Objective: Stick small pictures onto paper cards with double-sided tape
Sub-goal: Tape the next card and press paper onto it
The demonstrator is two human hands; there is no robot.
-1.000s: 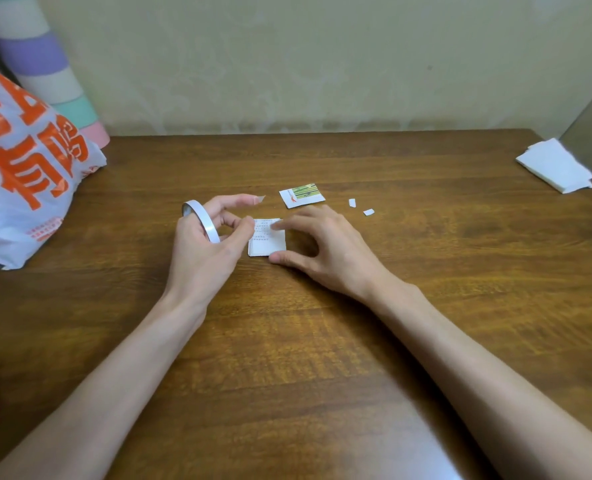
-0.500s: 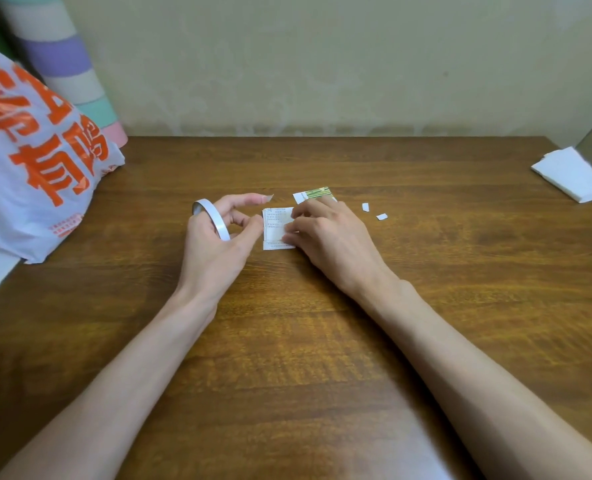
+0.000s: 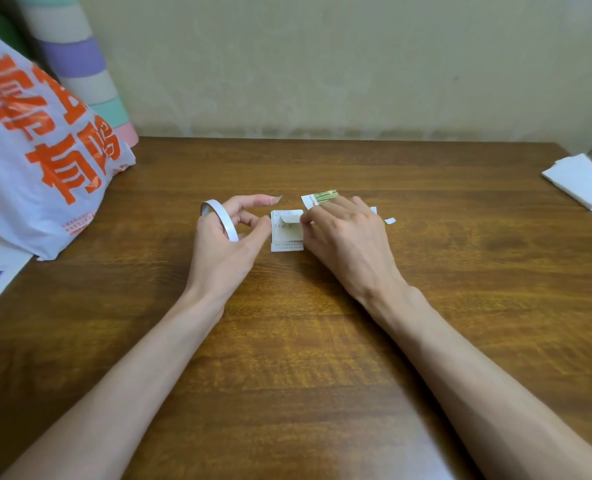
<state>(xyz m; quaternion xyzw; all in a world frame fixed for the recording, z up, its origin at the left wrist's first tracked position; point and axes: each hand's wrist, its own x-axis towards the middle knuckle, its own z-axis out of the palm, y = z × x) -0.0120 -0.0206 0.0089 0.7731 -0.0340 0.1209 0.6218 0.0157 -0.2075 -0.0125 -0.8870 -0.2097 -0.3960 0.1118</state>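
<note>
A small white paper card (image 3: 287, 237) with faint print lies on the wooden table (image 3: 322, 341) between my hands. My left hand (image 3: 230, 237) has a white roll of double-sided tape (image 3: 219, 218) hooked over its fingers, and its thumb presses the card's left edge. My right hand (image 3: 343, 233) pinches a small white liner strip (image 3: 291, 220) that curls up from the card's upper part. A small picture (image 3: 318, 198) with green stripes lies just beyond my right hand, partly hidden by the fingers.
Two tiny white paper scraps (image 3: 389, 221) lie right of my right hand. A white plastic bag (image 3: 35, 161) with orange lettering stands at the left edge before a pastel striped roll (image 3: 83, 71). A folded white tissue (image 3: 581, 181) lies at the far right.
My right hand slid left over the card, curled its fingers and now lifts a strip from it. The left hand kept the tape roll and stayed by the card's left edge.
</note>
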